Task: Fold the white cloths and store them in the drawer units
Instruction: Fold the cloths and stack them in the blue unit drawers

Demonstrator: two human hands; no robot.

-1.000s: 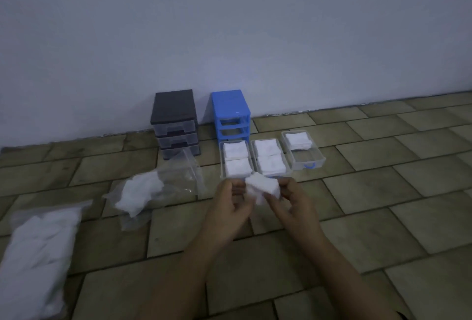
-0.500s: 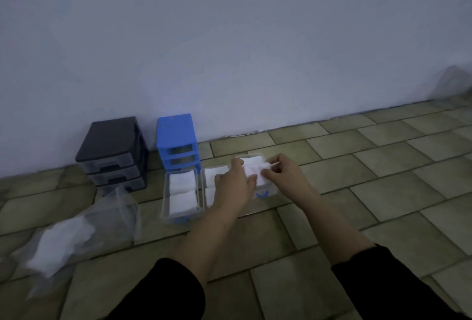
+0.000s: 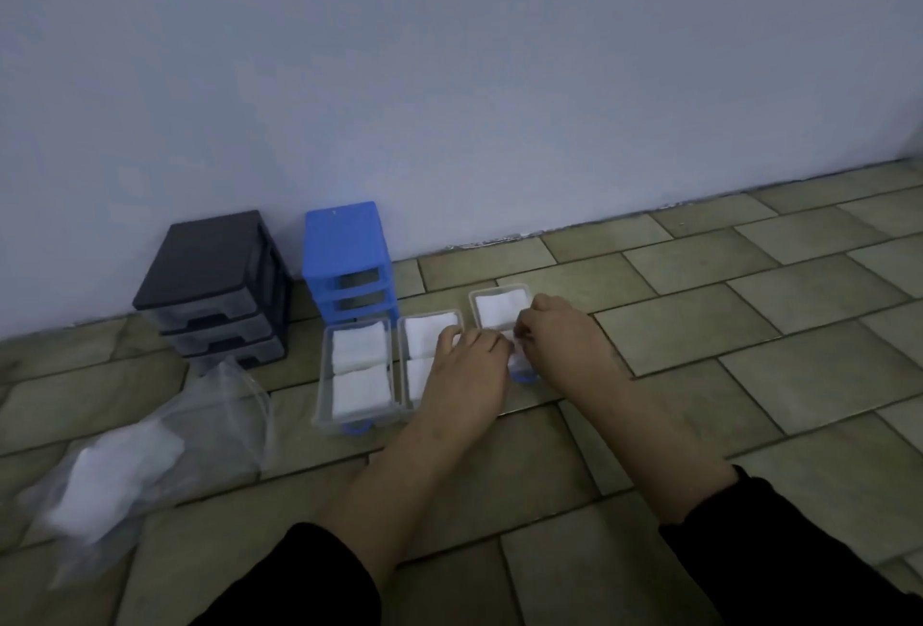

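Hands meet over the right drawer [image 3: 499, 289]: left hand [image 3: 467, 360] and right hand [image 3: 559, 343] pinch a folded cloth [image 3: 509, 336], mostly hidden, at its near end. Best to lower it flat beside the cloth already inside, then press the corners down.

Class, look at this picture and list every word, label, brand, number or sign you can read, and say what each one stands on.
There is no readable text in this picture.
Blue plastic drawer unit: no label; a faint speck on its top is too small to tell.
Black plastic drawer unit: no label visible.
Clear plastic drawers holding folded white cloths: no print visible.
Clear plastic bag: blurred, nothing readable.
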